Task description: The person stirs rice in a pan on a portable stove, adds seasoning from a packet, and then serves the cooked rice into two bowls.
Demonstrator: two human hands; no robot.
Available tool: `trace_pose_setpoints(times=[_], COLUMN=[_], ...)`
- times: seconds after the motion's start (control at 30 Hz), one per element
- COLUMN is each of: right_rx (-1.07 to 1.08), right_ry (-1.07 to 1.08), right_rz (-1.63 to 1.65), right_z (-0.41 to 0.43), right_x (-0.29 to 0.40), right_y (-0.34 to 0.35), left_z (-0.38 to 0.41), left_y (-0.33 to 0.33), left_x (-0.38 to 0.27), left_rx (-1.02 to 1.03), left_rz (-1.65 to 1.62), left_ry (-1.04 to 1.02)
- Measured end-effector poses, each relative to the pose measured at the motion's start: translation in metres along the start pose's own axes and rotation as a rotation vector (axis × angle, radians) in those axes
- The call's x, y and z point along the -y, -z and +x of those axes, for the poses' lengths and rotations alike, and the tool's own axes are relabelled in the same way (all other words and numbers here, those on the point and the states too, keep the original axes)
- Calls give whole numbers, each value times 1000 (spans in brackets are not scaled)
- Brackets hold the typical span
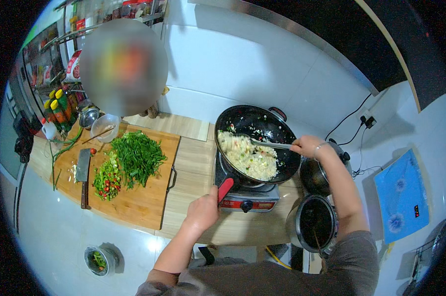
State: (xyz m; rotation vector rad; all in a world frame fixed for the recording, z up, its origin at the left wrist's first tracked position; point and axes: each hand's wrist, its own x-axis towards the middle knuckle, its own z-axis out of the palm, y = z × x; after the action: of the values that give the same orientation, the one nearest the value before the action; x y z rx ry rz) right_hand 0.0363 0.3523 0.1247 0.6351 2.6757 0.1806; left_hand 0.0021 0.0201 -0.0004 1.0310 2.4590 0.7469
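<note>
My left hand (203, 210) grips the red handle (226, 189) of a black wok (258, 124). The wok sits tilted over a portable gas stove (247, 201). In it lies fried rice (259, 163) with green and red bits, blurred at the left side as if in motion. With my right hand (307, 145) I hold the grey handle of a spatula or ladle (273, 144). Its head is buried in the rice at the wok's left, so its shape cannot be told.
Left of the stove, a wooden cutting board (141, 211) carries a cleaver (83, 168), chopped greens (138, 157) and chopped peppers (107, 181). A lidded pot (313, 177) and an open metal pot (315, 222) stand at the right. A waste bin (101, 261) is on the floor.
</note>
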Motion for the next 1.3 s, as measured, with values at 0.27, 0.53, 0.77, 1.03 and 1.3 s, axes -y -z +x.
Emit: trace_pose_setpoints(times=[0.27,0.53,0.77,1.03,1.3], right_rx=[-60,-36,-210,-180,-223], right_ry=[-235,-131,74,-68,-184], right_rz=[-136,8,-348,-423,-271], right_z=[29,55,-27,-138,-65], right_x=[-41,5,41,43,20], right_y=[30,15,26,47,-23], left_z=[2,-2,1,2,4], left_y=[7,-11,-7,1,-1], left_x=[-2,9,8,6,-1], left_rx=[-2,-22,-4,13,30], left_rz=[-16,-125,-112,-54,-33], left_ry=[14,-23,-15,17,-15])
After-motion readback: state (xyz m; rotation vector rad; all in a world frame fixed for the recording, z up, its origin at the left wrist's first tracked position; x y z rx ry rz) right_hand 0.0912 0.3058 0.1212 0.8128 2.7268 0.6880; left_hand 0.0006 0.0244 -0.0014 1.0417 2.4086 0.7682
